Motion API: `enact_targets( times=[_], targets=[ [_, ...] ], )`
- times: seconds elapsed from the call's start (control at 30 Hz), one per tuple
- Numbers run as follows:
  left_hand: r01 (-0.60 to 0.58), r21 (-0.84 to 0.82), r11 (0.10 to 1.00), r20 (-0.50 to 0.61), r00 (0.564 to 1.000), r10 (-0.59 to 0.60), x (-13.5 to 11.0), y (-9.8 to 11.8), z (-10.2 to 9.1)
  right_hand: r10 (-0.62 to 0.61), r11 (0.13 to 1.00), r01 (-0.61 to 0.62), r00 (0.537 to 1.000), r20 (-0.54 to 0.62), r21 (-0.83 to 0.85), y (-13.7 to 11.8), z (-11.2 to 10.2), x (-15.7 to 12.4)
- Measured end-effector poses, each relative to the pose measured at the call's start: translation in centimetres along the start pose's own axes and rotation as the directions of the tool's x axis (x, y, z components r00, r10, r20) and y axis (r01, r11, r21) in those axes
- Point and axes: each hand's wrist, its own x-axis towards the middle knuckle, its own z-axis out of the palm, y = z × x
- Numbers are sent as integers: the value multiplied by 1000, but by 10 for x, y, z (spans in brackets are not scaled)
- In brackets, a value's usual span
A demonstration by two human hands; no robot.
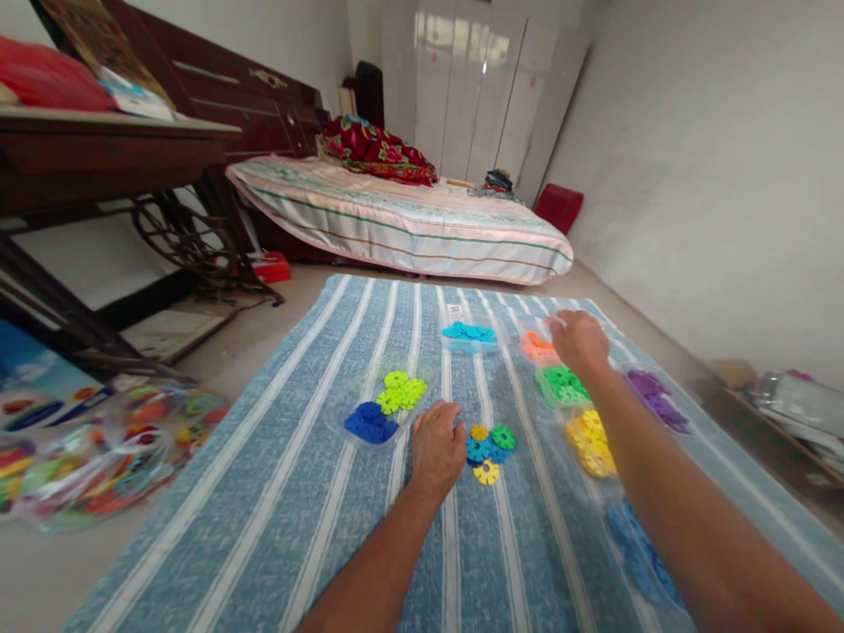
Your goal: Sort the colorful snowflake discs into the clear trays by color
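My left hand rests on the striped cloth with its fingers loosely bent and thumb apart, nothing visible in it. Just right of it lies a small pile of notched plastic discs in blue, green and yellow. My right hand reaches over a clear container of orange discs, its fingertips drawn together at the edge; whether a disc is between them is hidden. Below that hand stand containers of green discs and yellow discs. Purple discs sit right of the forearm.
Light blue discs fill a tub at the back. Left are lime discs and dark blue discs; blue discs sit front right, partly behind my forearm. Beyond the table stand a bed and a sewing-machine stand.
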Motion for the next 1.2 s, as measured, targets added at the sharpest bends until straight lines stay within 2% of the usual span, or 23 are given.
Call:
enact_targets(
  times=[0.07, 0.13, 0.23, 0.33, 0.43, 0.57, 0.7, 0.77, 0.87, 0.93, 1.0, 1.03, 1.1, 1.2],
  targets=[
    [4, -8, 1000, 2, 1000, -4, 0, 0, 0, -8, 999, 6, 999, 46, 36, 2, -1, -3],
    [-1, -11, 1000, -9, 1000, 1, 0, 0, 0, -88, 992, 72, 984, 153, 107, -2, 6, -27],
    [-19, -12, 1000, -34, 999, 19, 0, -1, 2, -245, 957, 194, 938, 247, 215, -16, 20, -78],
    [-32, -16, 999, -54, 998, 31, 1, -2, 3, -406, 897, 310, 860, 309, 316, -34, 29, -119],
    [-41, -18, 999, -57, 998, 40, 2, -3, 2, -413, 904, 339, 849, 330, 261, -50, 32, -138],
    [-43, -11, 999, -48, 998, 42, 3, -3, 1, -417, 907, 373, 862, 287, 197, -60, 36, -147],
    [-34, -13, 999, -45, 998, 33, 3, -3, 1, -401, 911, 358, 884, 241, 204, -50, 35, -148],
    [-28, -13, 1000, -40, 999, 28, 3, -3, 1, -375, 916, 341, 914, 152, 210, -34, 27, -144],
    [-21, -13, 1000, -32, 999, 21, 2, -2, 2, -270, 951, 275, 961, -56, 142, 3, 7, -134],
    [-19, -11, 1000, -25, 1000, 18, 2, -2, 2, -147, 988, 154, 972, -184, 25, 29, -7, -128],
    [-20, -8, 1000, -22, 1000, 20, 2, -1, 2, -62, 997, 46, 963, -264, -65, 45, -18, -129],
    [-22, -7, 1000, -22, 1000, 21, 2, -1, 1, -55, 997, 37, 962, -269, -74, 49, -20, -132],
    [-23, -7, 1000, -22, 1000, 23, 2, 0, 1, -99, 995, 97, 968, -230, -21, 45, -19, -143],
    [-17, 0, 1000, -14, 1000, 17, 3, 0, 0, -196, 970, 212, 971, -138, 115, 21, -5, -163]
  ],
)
